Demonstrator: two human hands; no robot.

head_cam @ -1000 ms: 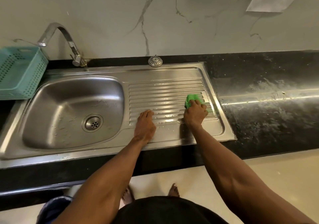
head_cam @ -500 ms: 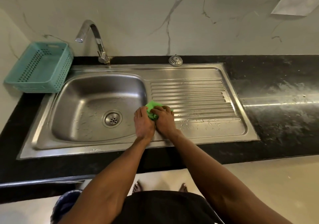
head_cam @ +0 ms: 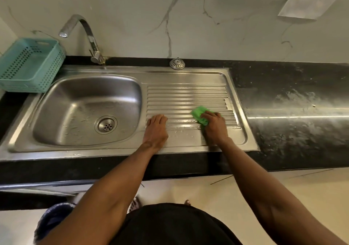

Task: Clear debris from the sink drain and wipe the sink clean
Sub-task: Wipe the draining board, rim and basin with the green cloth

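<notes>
Marble-veined wall backs a black worktop (head_cam: 292,101) holding the steel sink (head_cam: 132,146), seen from our head camera. On its ribbed drainboard (head_cam: 187,97) we press a green cloth (head_cam: 200,115) with our right hand (head_cam: 214,127), fingers (head_cam: 211,115) curled over it and holding it bunched; the cloth pokes out at about ten o'clock from the knuckles. Our left hand (head_cam: 155,129) lies flat and empty, fingers together, on the ribs' left end beside the basin. Droplets sit between the hands. We judge the wet steel could let the bracing palm slip, and short strokes could push water over the front rim. The strainer (head_cam: 177,63) rests at twelve o'clock behind the sink; the drain (head_cam: 106,125) looks clear.
</notes>
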